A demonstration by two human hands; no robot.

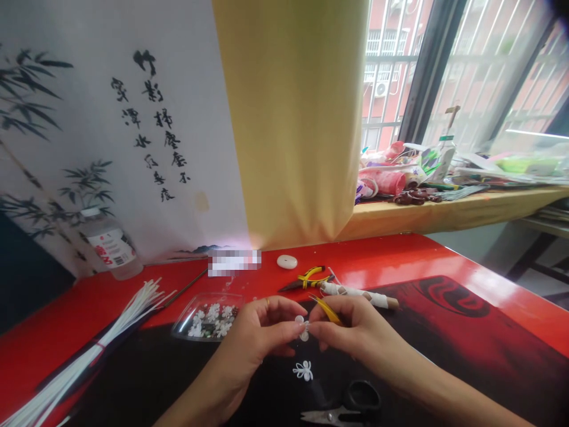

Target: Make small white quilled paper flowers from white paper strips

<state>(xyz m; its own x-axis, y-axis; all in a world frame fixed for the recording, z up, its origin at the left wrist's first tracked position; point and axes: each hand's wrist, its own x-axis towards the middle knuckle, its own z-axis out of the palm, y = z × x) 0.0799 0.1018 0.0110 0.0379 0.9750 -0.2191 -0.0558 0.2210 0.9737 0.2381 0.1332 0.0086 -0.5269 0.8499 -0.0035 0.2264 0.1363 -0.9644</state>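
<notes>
My left hand (255,326) pinches a small white coiled-cord knot (304,333) between thumb and fingers. From the other side, the fingertips of my right hand (349,323) meet the same knot. Yellow tweezers (328,309) are tucked in my right hand, their tips pointing up and left. Just below, a finished-looking white looped cord knot (304,370) lies on the dark mat (444,344). Black-handled scissors (329,415) rest nearer to me, blades pointing left. Beside my left wrist stands a clear plastic tray (184,323) of white cord flowers and small beads.
Yellow-and-black pliers (306,280) and a stick wrapped in white (355,293) lie beyond my hands, near a pale oval object (287,261). A bundle of white cords (106,341) lies at left, below a bottle (111,246). Clutter fills the windowsill (466,207).
</notes>
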